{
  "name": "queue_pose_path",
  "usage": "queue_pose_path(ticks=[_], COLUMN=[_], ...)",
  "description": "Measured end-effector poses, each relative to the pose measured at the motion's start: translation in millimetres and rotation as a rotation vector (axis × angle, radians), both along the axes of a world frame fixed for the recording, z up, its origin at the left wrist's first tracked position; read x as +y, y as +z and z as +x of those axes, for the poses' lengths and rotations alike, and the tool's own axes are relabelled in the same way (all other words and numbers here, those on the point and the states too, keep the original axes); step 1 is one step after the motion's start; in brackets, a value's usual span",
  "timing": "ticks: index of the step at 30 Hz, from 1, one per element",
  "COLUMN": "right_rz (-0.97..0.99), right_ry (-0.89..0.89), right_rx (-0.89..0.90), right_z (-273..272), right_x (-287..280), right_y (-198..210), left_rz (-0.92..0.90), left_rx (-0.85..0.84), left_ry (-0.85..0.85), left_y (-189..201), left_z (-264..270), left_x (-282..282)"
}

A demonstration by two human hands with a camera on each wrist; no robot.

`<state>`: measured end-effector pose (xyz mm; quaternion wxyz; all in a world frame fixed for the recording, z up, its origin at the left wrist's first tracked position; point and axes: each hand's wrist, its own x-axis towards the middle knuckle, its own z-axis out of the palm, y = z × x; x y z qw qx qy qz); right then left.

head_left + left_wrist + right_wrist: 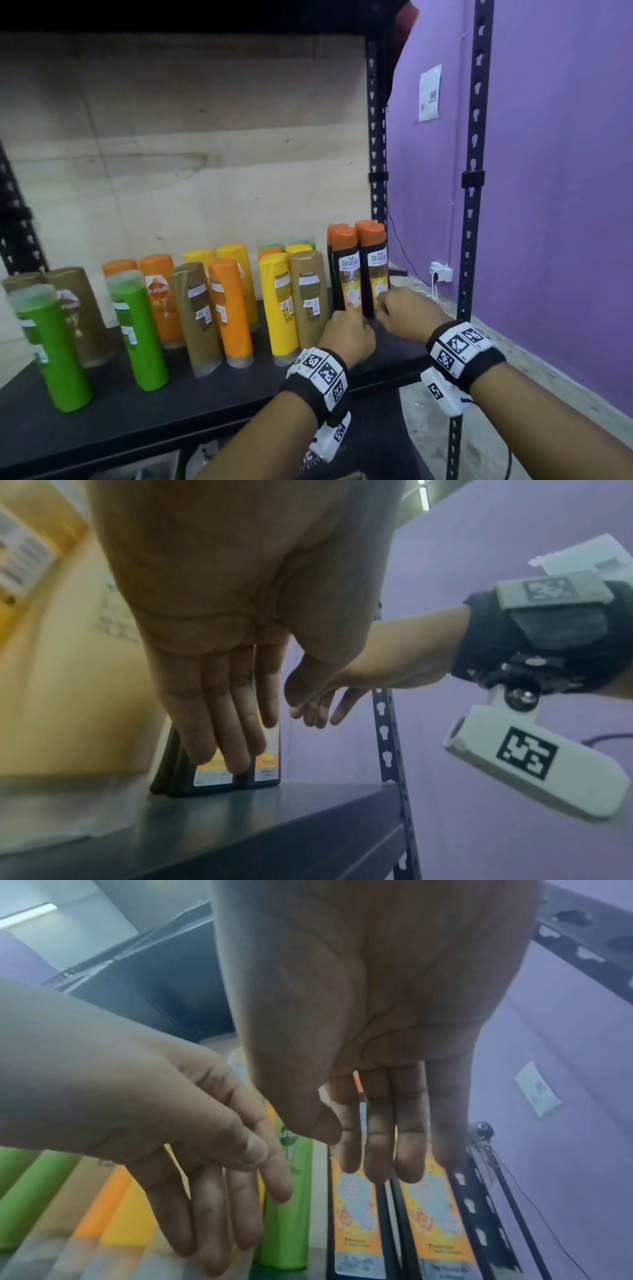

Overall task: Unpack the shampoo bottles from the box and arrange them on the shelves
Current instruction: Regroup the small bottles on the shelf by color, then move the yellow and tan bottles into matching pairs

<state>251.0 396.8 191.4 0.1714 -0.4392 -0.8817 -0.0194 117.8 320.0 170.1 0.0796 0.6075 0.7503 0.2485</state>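
1. The Safi Shayla bottles (361, 270) are black with orange caps and orange-yellow labels.
2. They stand upright, caps up, long axes vertical, at the right end of the black shelf (102, 421), beside the brown bottle (308, 294).
3. The left hand (347, 334) lays straight fingers (219, 723) on their lower fronts.
4. The right hand (407, 311) hangs near them, fingers straight, holding nothing.

On the shelf (212, 407) stand four black bottles (348, 270), three green bottles (137, 329), and roughly a dozen brown, orange and yellow ones.
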Motion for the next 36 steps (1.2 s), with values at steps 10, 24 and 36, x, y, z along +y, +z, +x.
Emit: queue_pose_path(ticks=[10, 24, 36], right_rz=[0.005, -0.145, -0.397], right_ry=[0.104, 0.131, 0.193], right_rx=[-0.029, 0.077, 0.526], right_z=[-31.3, -69.6, -88.2], right_x=[-41.1, -54.0, -40.0], right_y=[12.0, -6.2, -36.8], left_rz=[0.143, 0.144, 0.187], left_rx=[0.215, 0.114, -0.166], left_ry=[0.14, 0.285, 0.223], left_y=[9.0, 6.8, -18.7], left_z=[-60.3, -120.5, -121.1], left_x=[-57.8, -86.3, -71.7])
